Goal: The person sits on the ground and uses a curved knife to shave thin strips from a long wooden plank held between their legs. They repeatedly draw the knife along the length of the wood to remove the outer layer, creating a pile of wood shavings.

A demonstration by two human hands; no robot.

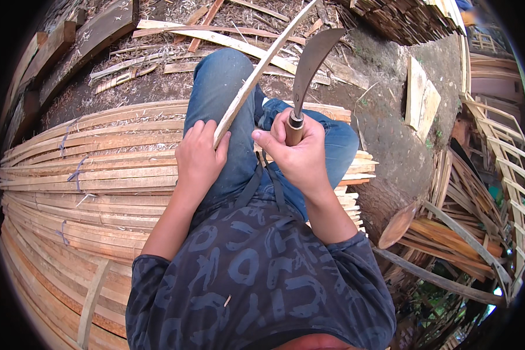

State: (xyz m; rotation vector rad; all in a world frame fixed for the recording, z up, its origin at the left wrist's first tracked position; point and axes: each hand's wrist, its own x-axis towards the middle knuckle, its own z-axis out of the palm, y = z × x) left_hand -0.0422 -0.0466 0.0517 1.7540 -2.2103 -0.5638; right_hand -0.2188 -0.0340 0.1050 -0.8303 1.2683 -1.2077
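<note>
My left hand point(200, 154) is closed around the near end of a long, pale wooden strip point(248, 87). The strip slants up and away to the right, past my bent knee. In my right hand point(297, 149) is a billhook point(312, 61), gripped by its short wooden handle. Its broad, dark blade points away from me, and the tip hooks to the right. Blade and strip look apart, with the blade to the right of the strip. Both hands are over my lap, above my jeans point(213, 99).
Bundled wooden strips point(122, 175) lie under and left of me, tied with thin bluish cords. A wooden sheath point(122, 80) lies among shavings ahead. Thick beams point(87, 46) stand far left. Stacked slats point(408, 20) are at far right, and a log point(398, 224) sits beside split wood.
</note>
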